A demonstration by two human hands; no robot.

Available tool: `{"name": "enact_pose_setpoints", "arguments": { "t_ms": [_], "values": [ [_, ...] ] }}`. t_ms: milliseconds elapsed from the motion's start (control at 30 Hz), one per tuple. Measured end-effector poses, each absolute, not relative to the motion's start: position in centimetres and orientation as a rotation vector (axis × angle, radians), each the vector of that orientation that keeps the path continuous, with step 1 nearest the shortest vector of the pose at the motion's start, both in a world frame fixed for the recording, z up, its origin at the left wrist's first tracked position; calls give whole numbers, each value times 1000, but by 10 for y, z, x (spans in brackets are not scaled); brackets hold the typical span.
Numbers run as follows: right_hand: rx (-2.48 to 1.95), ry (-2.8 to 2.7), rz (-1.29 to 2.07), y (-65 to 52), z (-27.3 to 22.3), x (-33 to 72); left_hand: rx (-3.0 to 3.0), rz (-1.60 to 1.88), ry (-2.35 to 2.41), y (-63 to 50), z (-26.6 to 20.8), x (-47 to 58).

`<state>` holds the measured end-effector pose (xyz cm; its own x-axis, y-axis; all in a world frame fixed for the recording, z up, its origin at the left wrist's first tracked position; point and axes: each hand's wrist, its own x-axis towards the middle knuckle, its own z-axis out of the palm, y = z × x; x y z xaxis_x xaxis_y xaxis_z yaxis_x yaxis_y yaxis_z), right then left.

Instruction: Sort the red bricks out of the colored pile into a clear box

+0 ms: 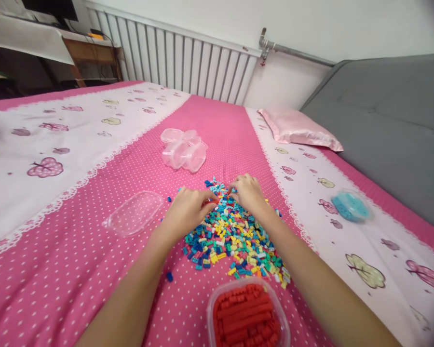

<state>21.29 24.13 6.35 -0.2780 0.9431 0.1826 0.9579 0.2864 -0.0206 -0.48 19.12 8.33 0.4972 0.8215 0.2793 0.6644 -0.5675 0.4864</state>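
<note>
A heap of small building bricks (231, 231) in blue, yellow, green, pink and other colours lies spread on the bed. Over the left side of its far part, my left hand (188, 208) pinches a small red brick (212, 200) between thumb and fingers. My right hand (246, 193) is at the far right of the pile, fingertips drawn together on a tiny red piece, its shape hardly visible. Close to me, between my forearms, stands a clear plastic box (210, 315) filled with red bricks (248, 313), some stacked in long rows.
A clear lid (135, 213) lies left of the heap. Beyond it are several empty clear containers (184, 150). A container with blue pieces (351, 206) stands at the right. Farther back are a pink pillow (299, 129), a grey headboard (386, 130) and a white radiator (177, 53).
</note>
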Motion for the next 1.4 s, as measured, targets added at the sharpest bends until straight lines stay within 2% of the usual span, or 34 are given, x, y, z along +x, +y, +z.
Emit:
{"name": "enact_pose_setpoints", "arguments": {
  "t_ms": [200, 367, 500, 633, 767, 967, 1167, 1400],
  "values": [
    [-1821, -2436, -150, 243, 67, 208, 2396, 687, 1254, 194, 82, -8],
    [-1775, -2356, -14, 247, 65, 208, 2388, 662, 1286, 194, 83, -8],
    [-1674, -2196, 212, 246, 66, 217, 2374, 657, 1314, 192, 84, -7],
    [-1477, -2004, 582, 225, 71, 230, 2380, 706, 1250, 193, 81, -5],
    [-1296, -1818, 877, 176, 80, 244, 2465, 695, 1133, 194, 79, -1],
    [-1201, -1519, 1118, 77, 98, 258, 2528, 650, 1112, 195, 77, 8],
    [-1213, -1188, 1243, 0, 95, 262, 2539, 663, 1090, 199, 76, 13],
    [-1564, -1157, 1104, -11, 92, 260, 2566, 669, 1110, 201, 74, 14]
  ]
}}
